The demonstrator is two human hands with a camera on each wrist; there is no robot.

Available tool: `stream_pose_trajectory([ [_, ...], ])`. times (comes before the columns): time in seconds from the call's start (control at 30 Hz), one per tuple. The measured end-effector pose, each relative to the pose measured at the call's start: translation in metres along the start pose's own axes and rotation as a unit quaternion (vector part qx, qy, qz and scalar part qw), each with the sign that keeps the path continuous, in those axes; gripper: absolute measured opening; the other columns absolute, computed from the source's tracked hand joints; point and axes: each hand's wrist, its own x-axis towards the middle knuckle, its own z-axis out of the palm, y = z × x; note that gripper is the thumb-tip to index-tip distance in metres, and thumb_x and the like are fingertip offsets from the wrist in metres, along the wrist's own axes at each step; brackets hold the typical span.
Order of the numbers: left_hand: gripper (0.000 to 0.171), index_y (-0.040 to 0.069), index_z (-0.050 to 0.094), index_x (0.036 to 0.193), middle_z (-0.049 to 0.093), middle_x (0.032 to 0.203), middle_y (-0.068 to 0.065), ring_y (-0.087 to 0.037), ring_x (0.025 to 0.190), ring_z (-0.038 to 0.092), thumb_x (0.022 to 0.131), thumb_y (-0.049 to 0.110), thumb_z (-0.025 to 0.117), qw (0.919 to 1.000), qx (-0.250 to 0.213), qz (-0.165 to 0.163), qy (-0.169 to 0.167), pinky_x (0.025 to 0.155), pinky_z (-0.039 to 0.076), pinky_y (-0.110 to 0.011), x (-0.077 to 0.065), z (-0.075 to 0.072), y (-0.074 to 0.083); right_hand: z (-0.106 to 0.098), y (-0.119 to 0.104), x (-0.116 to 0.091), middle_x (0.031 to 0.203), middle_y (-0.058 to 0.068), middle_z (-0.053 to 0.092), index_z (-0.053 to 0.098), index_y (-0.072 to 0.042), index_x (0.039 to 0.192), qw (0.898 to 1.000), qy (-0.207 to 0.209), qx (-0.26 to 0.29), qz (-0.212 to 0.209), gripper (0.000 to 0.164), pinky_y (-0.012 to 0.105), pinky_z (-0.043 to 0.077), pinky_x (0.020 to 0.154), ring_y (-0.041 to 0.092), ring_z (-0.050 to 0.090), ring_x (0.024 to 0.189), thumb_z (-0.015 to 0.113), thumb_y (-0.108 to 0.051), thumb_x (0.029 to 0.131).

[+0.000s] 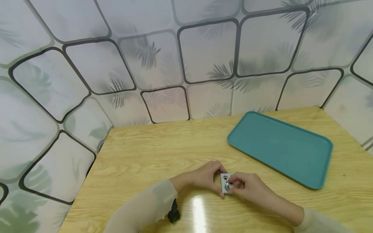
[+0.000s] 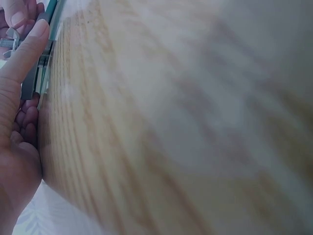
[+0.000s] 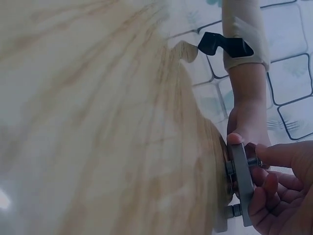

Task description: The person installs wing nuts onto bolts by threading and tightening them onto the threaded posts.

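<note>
A small grey metal plate [image 1: 223, 176] with round holes lies on the wooden table. My left hand [image 1: 205, 178] grips it by its edges, thumb at the near side and a finger at the far side. From the plate's upper face rises a threaded bolt carrying a silver wing nut [image 2: 15, 43]. My right hand [image 1: 250, 187] pinches this wing nut between thumb and fingertips, partly hiding the plate. Seen from the right wrist, the plate [image 3: 240, 181] stands off the table on bolt heads [image 3: 234, 211].
A teal rectangular tray [image 1: 279, 147] lies at the right, beyond my right hand. A patterned cloth wall [image 1: 209, 51] borders the table [image 1: 140, 152] at the back and sides. Under the left sleeve there is a black strap mount [image 1: 174, 213].
</note>
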Motion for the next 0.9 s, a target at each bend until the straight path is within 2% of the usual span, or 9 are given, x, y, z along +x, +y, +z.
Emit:
stream_pose_trajectory([
  [0.2, 0.064, 0.016, 0.054, 0.115, 0.051, 0.106, 0.008, -0.001, 0.092, 0.042, 0.065, 0.036, 0.087, 0.9999, -0.008, -0.009, -0.005, 0.079, 0.038, -0.013, -0.001, 0.001, 0.000, 0.002, -0.006, 0.004, 0.069, -0.010, 0.058, 0.067, -0.004, 0.097, 1.000, -0.007, -0.004, 0.006, 0.029, 0.021, 0.042, 0.050, -0.002, 0.044, 0.055, 0.076, -0.025, 0.079],
  [0.53, 0.063, 0.016, 0.053, 0.116, 0.051, 0.108, 0.008, -0.001, 0.094, 0.042, 0.066, 0.037, 0.086, 0.9998, -0.006, -0.015, -0.012, 0.081, 0.037, -0.013, -0.001, 0.000, 0.000, -0.002, -0.006, 0.003, 0.070, -0.010, 0.060, 0.066, -0.010, 0.089, 1.000, -0.009, -0.010, 0.019, 0.017, 0.021, 0.043, 0.051, -0.001, 0.047, 0.057, 0.075, -0.022, 0.080],
  [0.9, 0.064, 0.016, 0.055, 0.116, 0.052, 0.108, 0.009, -0.001, 0.095, 0.042, 0.064, 0.037, 0.087, 0.9999, 0.001, -0.014, -0.003, 0.082, 0.037, -0.013, 0.001, 0.000, 0.000, -0.010, -0.007, 0.001, 0.071, -0.010, 0.060, 0.064, -0.010, 0.084, 0.998, -0.054, -0.025, -0.027, 0.007, 0.021, 0.044, 0.052, -0.003, 0.048, 0.061, 0.070, -0.008, 0.083],
])
